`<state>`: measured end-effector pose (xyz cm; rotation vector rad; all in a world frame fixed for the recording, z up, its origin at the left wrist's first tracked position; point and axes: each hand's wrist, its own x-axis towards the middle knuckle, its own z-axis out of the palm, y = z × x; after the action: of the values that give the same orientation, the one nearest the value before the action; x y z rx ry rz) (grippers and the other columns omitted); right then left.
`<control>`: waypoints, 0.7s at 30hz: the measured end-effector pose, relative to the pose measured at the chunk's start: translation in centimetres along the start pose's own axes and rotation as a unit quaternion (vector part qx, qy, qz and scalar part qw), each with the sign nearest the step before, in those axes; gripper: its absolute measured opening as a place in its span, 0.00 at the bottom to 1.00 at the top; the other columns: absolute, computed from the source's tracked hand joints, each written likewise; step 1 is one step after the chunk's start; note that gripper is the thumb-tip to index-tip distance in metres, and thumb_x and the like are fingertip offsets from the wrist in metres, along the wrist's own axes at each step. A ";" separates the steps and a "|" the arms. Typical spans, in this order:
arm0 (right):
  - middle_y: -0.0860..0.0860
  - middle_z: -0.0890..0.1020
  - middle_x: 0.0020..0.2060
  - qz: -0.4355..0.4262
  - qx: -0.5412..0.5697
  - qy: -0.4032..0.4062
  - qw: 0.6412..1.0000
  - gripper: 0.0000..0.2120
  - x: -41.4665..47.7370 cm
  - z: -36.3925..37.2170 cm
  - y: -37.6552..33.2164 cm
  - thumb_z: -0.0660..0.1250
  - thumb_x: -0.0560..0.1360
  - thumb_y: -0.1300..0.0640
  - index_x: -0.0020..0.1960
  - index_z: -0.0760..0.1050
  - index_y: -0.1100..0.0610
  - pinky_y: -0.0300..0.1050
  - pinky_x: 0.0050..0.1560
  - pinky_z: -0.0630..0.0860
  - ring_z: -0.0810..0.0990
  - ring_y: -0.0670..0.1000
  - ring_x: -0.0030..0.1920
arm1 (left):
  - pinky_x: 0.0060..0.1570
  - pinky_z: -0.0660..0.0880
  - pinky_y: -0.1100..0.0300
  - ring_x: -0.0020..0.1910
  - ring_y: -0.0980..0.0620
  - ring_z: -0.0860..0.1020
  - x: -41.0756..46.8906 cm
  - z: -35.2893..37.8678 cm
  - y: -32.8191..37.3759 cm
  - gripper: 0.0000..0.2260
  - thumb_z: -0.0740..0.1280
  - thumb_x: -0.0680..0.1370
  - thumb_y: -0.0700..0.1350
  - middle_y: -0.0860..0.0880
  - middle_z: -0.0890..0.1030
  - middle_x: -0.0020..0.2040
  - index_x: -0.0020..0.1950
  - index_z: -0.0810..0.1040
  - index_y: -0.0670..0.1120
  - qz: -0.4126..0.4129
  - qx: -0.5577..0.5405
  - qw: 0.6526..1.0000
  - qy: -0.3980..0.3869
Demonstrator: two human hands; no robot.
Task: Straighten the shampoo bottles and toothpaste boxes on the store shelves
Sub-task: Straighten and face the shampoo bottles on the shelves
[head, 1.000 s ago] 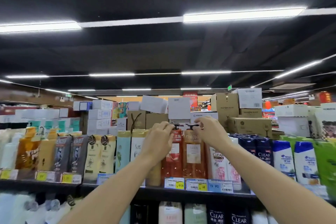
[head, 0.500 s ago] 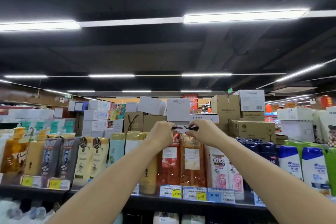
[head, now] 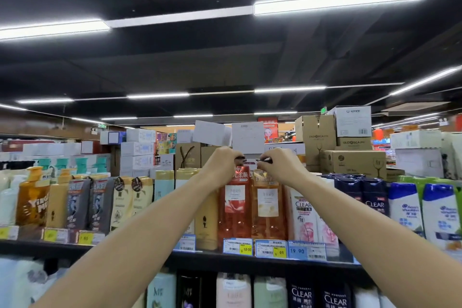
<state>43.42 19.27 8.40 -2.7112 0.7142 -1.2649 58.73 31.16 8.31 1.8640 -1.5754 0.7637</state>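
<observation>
Both hands are up on the top shelf (head: 130, 249), a dark flat metal ledge running across at about 6 o'clock of the hands. The left hand (head: 220, 165) has its fingers curled tight round the dark pump head of the red bottle (head: 235, 205). The right hand (head: 282, 167) pinches the black nozzle of the amber bottle (head: 268, 205) between thumb and fingertips.

Those two are tall, see-through glossy plastic, flat-fronted with a pale rectangular label each, standing upright and touching side by side.

At 3 o'clock of the amber one there are white CLEAR bottles (head: 302, 212), smooth opaque plastic with pink flower prints. I can't tell how many since the right arm covers part of them. Further toward 3 o'clock I count two dark navy CLEAR bottles (head: 375, 197) in the front row, then two white bottles with rounded blue caps (head: 406, 207).

Three paper price tags (head: 271, 249) are clipped to the ledge right under the held pair, two with yellow corners and one plain blue.

At 2 o'clock of the hands sit three brown cardboard cartons (head: 353, 162), matte and boxy.
</observation>
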 end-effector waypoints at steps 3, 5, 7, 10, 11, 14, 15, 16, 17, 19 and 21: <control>0.52 0.85 0.47 0.008 -0.005 0.001 1.000 0.13 0.1 -0.1 0.1 0.66 0.80 0.49 0.55 0.84 0.55 0.40 0.35 0.71 0.80 0.49 0.42 | 0.37 0.65 0.73 0.50 0.56 0.74 0.5 -1.5 0.1 0.13 0.62 0.84 0.41 0.45 0.80 0.61 0.67 0.78 0.43 -0.001 -0.009 1.000 0.021; 0.52 0.85 0.46 0.019 0.004 0.009 1.000 0.13 0.3 -0.1 0.1 0.66 0.80 0.49 0.54 0.84 0.56 0.39 0.33 0.70 0.80 0.49 0.41 | 0.38 0.66 0.73 0.52 0.57 0.74 0.9 -2.5 0.1 0.14 0.62 0.84 0.42 0.45 0.80 0.62 0.68 0.77 0.42 -0.008 -0.023 0.999 0.026; 0.51 0.85 0.44 0.024 0.005 0.014 1.000 0.12 0.6 0.1 -0.2 0.66 0.80 0.49 0.52 0.83 0.56 0.38 0.33 0.71 0.80 0.47 0.40 | 0.41 0.70 0.70 0.53 0.55 0.76 1.1 -3.6 0.1 0.15 0.62 0.84 0.44 0.44 0.80 0.62 0.69 0.76 0.42 -0.015 -0.039 0.999 0.020; 0.51 0.84 0.42 0.023 0.000 0.017 1.000 0.12 0.8 0.5 -1.1 0.67 0.80 0.49 0.51 0.83 0.57 0.37 0.33 0.72 0.79 0.45 0.37 | 0.38 0.68 0.71 0.51 0.56 0.76 1.0 -5.5 0.0 0.15 0.62 0.84 0.46 0.46 0.81 0.61 0.69 0.76 0.43 -0.028 -0.052 0.998 0.016; 0.51 0.84 0.41 0.023 0.001 0.019 1.000 0.12 0.9 0.5 -1.5 0.67 0.80 0.50 0.50 0.83 0.58 0.36 0.32 0.71 0.79 0.45 0.36 | 0.37 0.68 0.71 0.50 0.56 0.76 0.9 -6.2 0.0 0.15 0.62 0.84 0.46 0.48 0.80 0.61 0.69 0.76 0.44 -0.030 -0.052 0.998 0.018; 0.53 0.84 0.40 0.017 0.015 0.025 0.999 0.11 1.1 0.8 -2.9 0.67 0.80 0.52 0.48 0.82 0.59 0.38 0.34 0.74 0.80 0.46 0.37 | 0.38 0.69 0.70 0.50 0.56 0.76 0.4 -8.2 -0.2 0.14 0.62 0.84 0.47 0.48 0.80 0.60 0.68 0.77 0.45 -0.038 -0.059 0.997 0.022; 0.53 0.84 0.40 0.015 0.018 0.027 0.999 0.11 1.2 1.0 -3.4 0.67 0.80 0.52 0.48 0.83 0.59 0.40 0.36 0.76 0.80 0.47 0.37 | 0.38 0.69 0.69 0.51 0.56 0.76 0.1 -8.7 -0.4 0.14 0.62 0.83 0.47 0.48 0.80 0.60 0.68 0.78 0.46 -0.039 -0.057 0.997 0.020; 0.53 0.84 0.40 0.014 0.022 0.031 0.999 0.11 1.3 1.3 -3.9 0.68 0.80 0.52 0.47 0.82 0.59 0.41 0.36 0.76 0.80 0.48 0.37 | 0.39 0.70 0.69 0.52 0.55 0.77 -0.2 -9.1 -0.5 0.14 0.63 0.83 0.47 0.49 0.80 0.60 0.67 0.78 0.46 -0.040 -0.056 0.997 0.017; 0.53 0.83 0.39 0.016 0.028 0.035 0.999 0.10 1.4 1.6 -4.4 0.68 0.80 0.52 0.47 0.82 0.59 0.40 0.35 0.75 0.80 0.47 0.37 | 0.40 0.71 0.68 0.51 0.55 0.78 -0.5 -9.6 -0.7 0.14 0.63 0.83 0.48 0.49 0.81 0.59 0.67 0.78 0.47 -0.040 -0.052 0.998 0.011; 0.51 0.82 0.39 0.019 0.042 0.040 0.998 0.10 1.4 2.5 -5.3 0.68 0.80 0.52 0.47 0.82 0.58 0.39 0.32 0.70 0.78 0.46 0.35 | 0.40 0.71 0.67 0.48 0.56 0.78 -1.2 -10.3 -1.1 0.13 0.63 0.83 0.48 0.49 0.82 0.57 0.66 0.79 0.47 -0.041 -0.039 0.998 -0.002; 0.51 0.82 0.39 0.017 0.053 0.043 0.998 0.09 1.5 3.4 -6.0 0.68 0.80 0.53 0.48 0.82 0.58 0.38 0.31 0.68 0.78 0.46 0.35 | 0.40 0.71 0.68 0.46 0.58 0.78 -1.9 -10.6 -1.4 0.13 0.63 0.83 0.48 0.50 0.82 0.56 0.65 0.79 0.47 -0.046 -0.034 0.998 -0.013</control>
<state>49.05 23.52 8.76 -2.5642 0.6777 -1.3765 59.21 40.45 13.90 1.8896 -1.5015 0.6411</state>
